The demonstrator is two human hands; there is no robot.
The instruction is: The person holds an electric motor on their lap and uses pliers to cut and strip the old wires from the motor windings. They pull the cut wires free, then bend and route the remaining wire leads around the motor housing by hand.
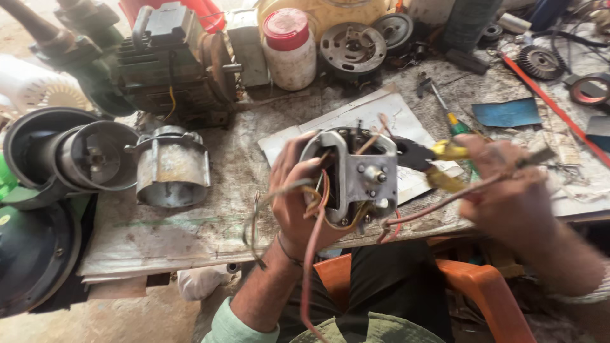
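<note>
Motor stator assembly [356,178], a grey metal frame with copper windings and a small shaft stub on its face, is held up above the near edge of the workbench [190,228], in front of the person's lap. Left hand [298,197] grips it from the left side: fingers curled around the frame's rim, thumb pressed against the front edge, so the hand is closed on the part. Loose wires [311,254], red, brown and yellowish, hang from the assembly and trail down past the left wrist. Right hand [508,184] is blurred; it is closed around yellow-handled pliers [438,162], whose dark head meets the right side of the assembly; exact finger placement cannot be told. A pinkish wire [445,203] runs from the assembly's lower edge to the right hand. Under the assembly lies a sheet of white paper [381,117] on the bench. Farther out: a green-and-yellow screwdriver [454,121] just behind the pliers, a blue sheet [506,113] to the right, a white jar with a red lid [289,47] at the back, a cylindrical metal housing [171,166] to the left, and a large green motor [165,63] behind it. An orange chair [483,292] shows below the bench edge.
</note>
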